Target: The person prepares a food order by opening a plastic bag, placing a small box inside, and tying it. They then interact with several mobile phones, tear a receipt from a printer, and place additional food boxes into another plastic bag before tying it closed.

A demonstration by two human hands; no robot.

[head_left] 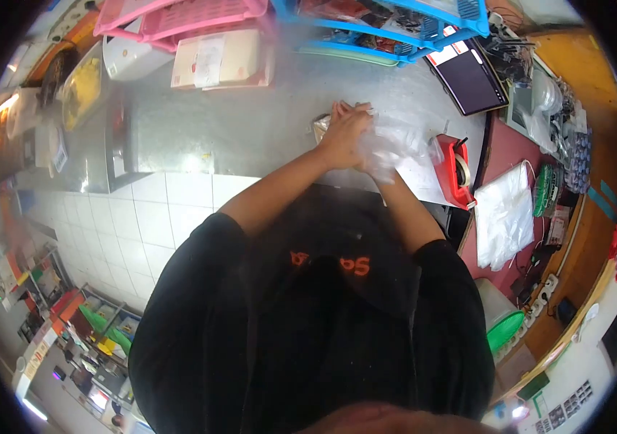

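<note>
In the head view, my left hand [346, 135] is at the middle of the metal worktop, fingers bent together at the edge of a clear plastic bag [404, 145]. My right hand [373, 168] meets it from the right. The crinkled plastic covers most of that hand, so its fingers are hidden. Just left of my left hand lies a small brownish packet [320, 127], partly behind the hand. A red tape dispenser [453, 173] with a roll in it stands to the right of the bag.
Pink [178, 22] and blue [395, 47] plastic racks stand at the back, with a cream box [218, 59] below the pink one. A tablet [467, 76] lies back right. White plastic bags [503, 217] rest on the red surface at right.
</note>
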